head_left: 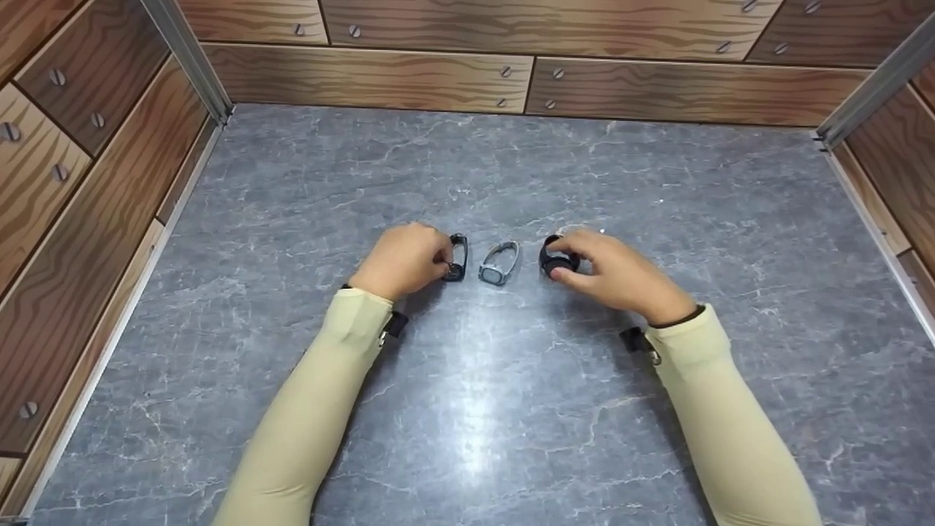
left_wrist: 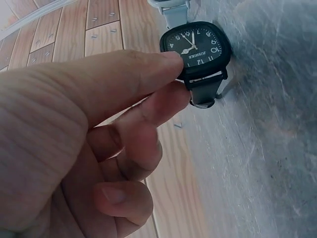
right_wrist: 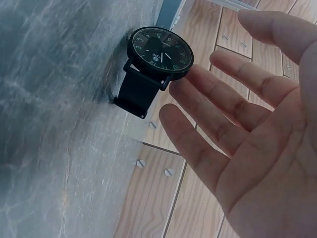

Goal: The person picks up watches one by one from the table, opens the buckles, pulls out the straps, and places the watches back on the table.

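Three wristwatches stand in a row on the grey marbled table. My left hand pinches the leftmost, a square-faced black watch, with the thumb at its face's edge and a forefinger at its side. In the middle is a light grey-blue watch, its strap looped behind it. On the right, a round-faced black watch stands on its looped strap. Around it my right hand is spread; in the right wrist view the fingers are nearly straight, fingertips close to the case, thumb apart. Whether they touch it I cannot tell.
Wood-patterned panels with printed screws enclose the table at the back and both sides. Metal posts stand at the back corners. Each wrist carries a small black device beside a pale yellow sleeve.
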Demonstrator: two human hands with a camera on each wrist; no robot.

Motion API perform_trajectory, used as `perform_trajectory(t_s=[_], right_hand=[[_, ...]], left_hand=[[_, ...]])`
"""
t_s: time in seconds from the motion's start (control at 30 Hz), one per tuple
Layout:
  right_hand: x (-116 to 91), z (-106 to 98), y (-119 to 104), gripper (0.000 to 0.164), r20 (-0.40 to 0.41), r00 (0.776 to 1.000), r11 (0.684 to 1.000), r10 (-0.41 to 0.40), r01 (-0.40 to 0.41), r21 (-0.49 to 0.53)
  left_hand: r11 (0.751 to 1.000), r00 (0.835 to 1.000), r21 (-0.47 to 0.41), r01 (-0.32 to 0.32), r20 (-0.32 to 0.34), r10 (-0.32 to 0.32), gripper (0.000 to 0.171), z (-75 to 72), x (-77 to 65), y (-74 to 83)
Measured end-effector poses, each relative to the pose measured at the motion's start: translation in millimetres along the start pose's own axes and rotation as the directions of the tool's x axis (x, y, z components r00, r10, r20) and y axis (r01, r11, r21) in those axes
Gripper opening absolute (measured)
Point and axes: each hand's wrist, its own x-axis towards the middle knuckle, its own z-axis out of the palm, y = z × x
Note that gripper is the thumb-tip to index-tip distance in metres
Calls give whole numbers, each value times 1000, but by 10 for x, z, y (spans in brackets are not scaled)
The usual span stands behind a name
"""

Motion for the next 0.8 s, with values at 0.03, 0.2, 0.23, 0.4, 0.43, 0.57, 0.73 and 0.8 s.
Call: perform_trajectory(t_s=[0.03, 0.2, 0.23, 0.4, 0.43, 0.57, 0.73, 0.8], right_hand=[[-4, -3, -4, 40, 3, 1000, 1000, 4, -4, 1], [-6, -1, 3, 39, 0, 1000, 1000, 10, -10, 5], [-6, 0, 4, 39, 0, 1000, 1000, 11, -11, 4], [-15, -10, 11, 40, -1, 1000, 1000, 28, -28, 6], [-17, -13, 11, 40, 1, 1000, 1000, 30, -30, 5], [-22, -29, -1, 39, -5, 999, 999, 36, -36, -3], [-26, -46, -29, 37, -26, 999, 999, 35, -35, -13], [-27, -50, -37, 37, -33, 999, 999, 30, -31, -21]], left_hand=[[1000, 1000, 2, -4, 0, 4, 8, 3, 0, 3], [1000, 1000, 18, -15, 8, 14, 7, 19, 3, 0], [1000, 1000, 20, -13, 11, 13, 8, 23, 3, 0], [1000, 1000, 8, -11, 25, 11, 6, 39, 6, 6], [1000, 1000, 5, -13, 25, 13, 6, 39, 6, 8], [1000, 1000, -6, -30, 6, 30, 10, 40, 5, 5], [998, 997, -2, -58, -43, 58, 13, 11, -1, 19], [998, 996, 1, -68, -61, 68, 13, -2, -4, 31]])
